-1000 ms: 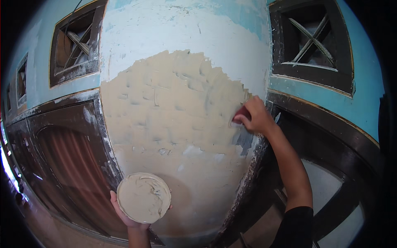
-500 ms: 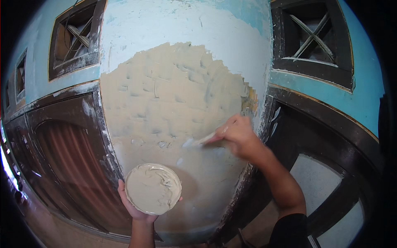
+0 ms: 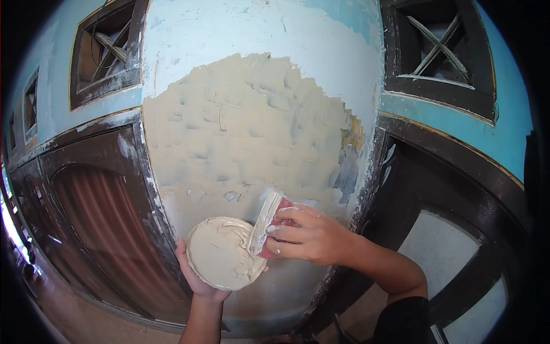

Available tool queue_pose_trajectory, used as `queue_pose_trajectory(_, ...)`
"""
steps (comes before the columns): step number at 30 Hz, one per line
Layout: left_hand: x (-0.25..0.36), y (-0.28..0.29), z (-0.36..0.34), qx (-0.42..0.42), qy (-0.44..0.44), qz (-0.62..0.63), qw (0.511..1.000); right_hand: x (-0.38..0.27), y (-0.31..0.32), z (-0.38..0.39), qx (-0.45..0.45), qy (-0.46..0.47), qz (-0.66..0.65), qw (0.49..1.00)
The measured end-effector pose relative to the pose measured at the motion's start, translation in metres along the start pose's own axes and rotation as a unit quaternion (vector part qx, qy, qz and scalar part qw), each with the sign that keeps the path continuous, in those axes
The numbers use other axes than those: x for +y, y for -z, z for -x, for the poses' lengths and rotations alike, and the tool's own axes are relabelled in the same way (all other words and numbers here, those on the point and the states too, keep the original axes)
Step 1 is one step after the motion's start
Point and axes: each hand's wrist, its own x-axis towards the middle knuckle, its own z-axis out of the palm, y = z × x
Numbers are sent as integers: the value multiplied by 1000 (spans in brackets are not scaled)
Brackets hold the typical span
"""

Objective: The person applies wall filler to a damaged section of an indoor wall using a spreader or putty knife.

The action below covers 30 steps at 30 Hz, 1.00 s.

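The left hand [image 3: 197, 275] cups a round putty dish [image 3: 223, 252] from beneath, low against the wall pillar [image 3: 252, 143]. The right hand [image 3: 309, 235], fingers clenched on a putty knife [image 3: 264, 221], sets its blade at the dish's right rim. Tan coat covers the pillar's middle (upper band and right edge remain bare); judged roughly half complete.
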Motion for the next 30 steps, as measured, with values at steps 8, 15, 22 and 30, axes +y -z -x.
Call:
queue_pose_trajectory(8, -5, 2, -2, 31, 16, 25, 999, 2, -16, -1, 32, -33, -36, 998)
queue_pose_trajectory(15, -8, 5, -7, 29, 14, 62, 998, 1, -28, 8, 63, -84, -61, 993)
queue_pose_trajectory(22, -19, 9, -15, 23, 42, 30, 998, -3, -30, 16, 101, -152, -3, 983)
queue_pose_trajectory(30, -30, 10, -24, 14, 72, 46, 996, 38, -44, 60, 316, -485, -289, 762)
